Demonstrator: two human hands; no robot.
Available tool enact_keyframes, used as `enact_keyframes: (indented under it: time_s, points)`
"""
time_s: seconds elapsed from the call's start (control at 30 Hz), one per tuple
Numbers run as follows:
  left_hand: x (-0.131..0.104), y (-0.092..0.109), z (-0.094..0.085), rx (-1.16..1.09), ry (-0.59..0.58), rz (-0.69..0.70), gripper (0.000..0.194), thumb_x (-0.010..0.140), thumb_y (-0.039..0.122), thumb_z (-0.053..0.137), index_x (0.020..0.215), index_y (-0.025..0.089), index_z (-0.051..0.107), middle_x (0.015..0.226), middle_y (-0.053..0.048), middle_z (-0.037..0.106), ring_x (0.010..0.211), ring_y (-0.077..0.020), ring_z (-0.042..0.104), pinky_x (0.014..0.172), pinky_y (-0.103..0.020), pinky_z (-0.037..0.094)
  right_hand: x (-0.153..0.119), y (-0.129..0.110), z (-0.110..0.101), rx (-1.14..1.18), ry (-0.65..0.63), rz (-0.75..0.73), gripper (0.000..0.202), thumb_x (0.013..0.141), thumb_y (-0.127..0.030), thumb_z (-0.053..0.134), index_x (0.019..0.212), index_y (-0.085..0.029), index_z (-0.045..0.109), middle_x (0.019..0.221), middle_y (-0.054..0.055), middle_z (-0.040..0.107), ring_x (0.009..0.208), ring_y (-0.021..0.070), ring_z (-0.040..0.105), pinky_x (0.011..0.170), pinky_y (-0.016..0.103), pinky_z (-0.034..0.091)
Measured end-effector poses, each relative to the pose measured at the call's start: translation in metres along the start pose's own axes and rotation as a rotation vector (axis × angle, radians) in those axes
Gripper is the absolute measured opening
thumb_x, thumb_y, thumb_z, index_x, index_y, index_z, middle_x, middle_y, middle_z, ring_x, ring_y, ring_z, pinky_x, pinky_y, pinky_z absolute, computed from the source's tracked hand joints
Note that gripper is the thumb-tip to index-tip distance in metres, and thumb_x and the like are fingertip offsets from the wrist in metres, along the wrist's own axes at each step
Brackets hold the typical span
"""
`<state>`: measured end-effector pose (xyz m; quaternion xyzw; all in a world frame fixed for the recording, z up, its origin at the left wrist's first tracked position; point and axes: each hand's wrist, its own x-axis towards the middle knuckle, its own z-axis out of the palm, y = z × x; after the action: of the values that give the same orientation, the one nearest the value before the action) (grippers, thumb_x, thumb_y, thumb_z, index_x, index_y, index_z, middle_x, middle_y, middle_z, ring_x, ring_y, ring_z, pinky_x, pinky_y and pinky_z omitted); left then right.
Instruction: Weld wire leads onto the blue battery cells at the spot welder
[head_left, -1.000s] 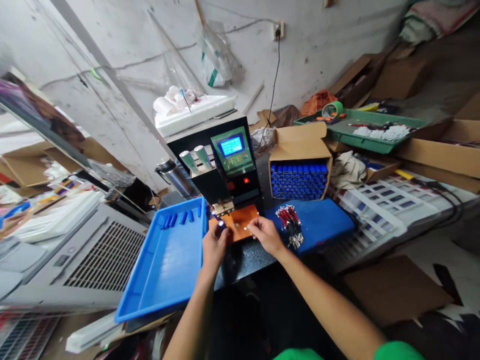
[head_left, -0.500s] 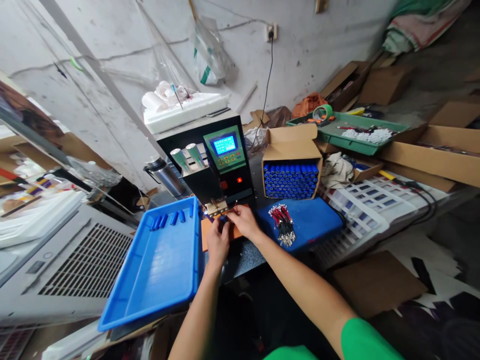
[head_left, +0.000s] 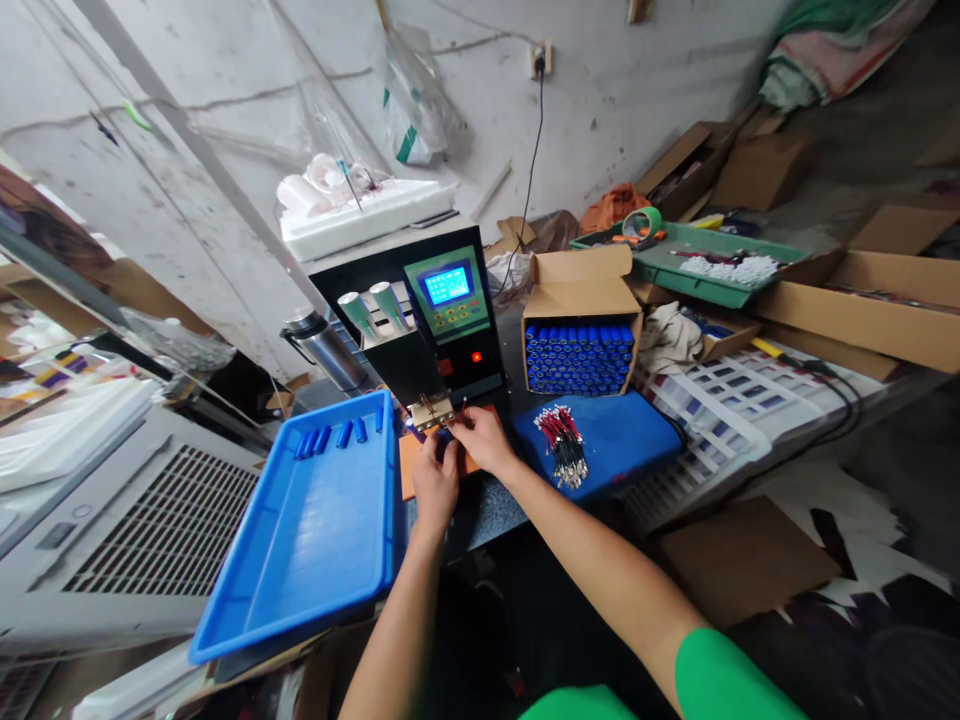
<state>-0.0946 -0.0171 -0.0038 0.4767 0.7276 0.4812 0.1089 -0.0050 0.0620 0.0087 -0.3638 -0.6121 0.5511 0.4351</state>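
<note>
Here, left hand (head_left: 433, 480) holds 1 cell (head_left: 444, 437) (blue).

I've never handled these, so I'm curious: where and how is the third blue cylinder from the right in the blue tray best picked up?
Probably by the middle of that blue cylinder, from above: it lies on its side, with gaps either side for pinching across its round body, and the blue tray is open on top but walled.

No legible text (screen (head_left: 448, 285) blurry)
</note>
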Motion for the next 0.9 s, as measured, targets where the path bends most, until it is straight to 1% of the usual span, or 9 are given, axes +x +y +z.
enact_keyframes:
  time_s: [0.17, 0.37, 0.6, 0.77, 0.9]
  points:
    - [0.000, 0.002, -0.001, 0.039, 0.017, 0.002, 0.033, 0.088, 0.038, 0.055, 0.113, 0.018, 0.065, 0.090, -0.006, 0.071, 0.079, -0.0196, 0.065, 0.073, -0.030, 0.049, -0.001, -0.002, -0.001, -0.036, -0.003, 0.010, 0.007, 0.082, -0.024, 0.065, 0.079, -0.019, 0.069, 0.082, 0.004, 0.074, 0.079, 0.0202, 0.067, 0.074, 0.029, 0.051]
    - [0.000, 0.003, -0.001, 0.053, 0.015, 0.013, 0.030, 0.089, 0.037, 0.054, 0.110, 0.018, 0.065, 0.083, -0.004, 0.069, 0.074, -0.0188, 0.063, 0.071, -0.030, 0.048, -0.003, -0.006, -0.002, -0.041, -0.010, -0.001, 0.007, 0.082, -0.022, 0.064, 0.078, -0.018, 0.068, 0.081, 0.004, 0.073, 0.078, 0.0196, 0.066, 0.071, 0.028, 0.049]
    - [-0.001, 0.003, 0.000, 0.022, 0.014, 0.027, 0.034, 0.089, 0.036, 0.054, 0.116, 0.019, 0.064, 0.090, -0.005, 0.071, 0.081, -0.0205, 0.065, 0.078, -0.032, 0.050, -0.002, -0.004, -0.002, -0.028, -0.005, -0.011, 0.007, 0.081, -0.023, 0.065, 0.078, -0.018, 0.068, 0.080, 0.004, 0.073, 0.077, 0.0201, 0.066, 0.070, 0.028, 0.049]
    - [-0.001, 0.002, 0.001, 0.033, 0.009, 0.024, 0.030, 0.090, 0.038, 0.053, 0.110, 0.019, 0.065, 0.089, -0.005, 0.070, 0.079, -0.0197, 0.064, 0.074, -0.031, 0.048, 0.000, 0.002, -0.001, -0.006, -0.025, -0.018, 0.008, 0.082, -0.025, 0.065, 0.080, -0.019, 0.069, 0.083, 0.004, 0.074, 0.079, 0.0200, 0.067, 0.073, 0.029, 0.051]
    - [-0.001, 0.002, 0.001, 0.025, 0.002, 0.033, 0.029, 0.090, 0.038, 0.053, 0.107, 0.018, 0.065, 0.088, -0.004, 0.070, 0.079, -0.0188, 0.063, 0.074, -0.030, 0.047, -0.004, 0.006, -0.006, -0.005, -0.022, -0.048, 0.009, 0.084, -0.029, 0.064, 0.082, -0.020, 0.067, 0.083, 0.003, 0.073, 0.081, 0.0193, 0.067, 0.074, 0.028, 0.050]
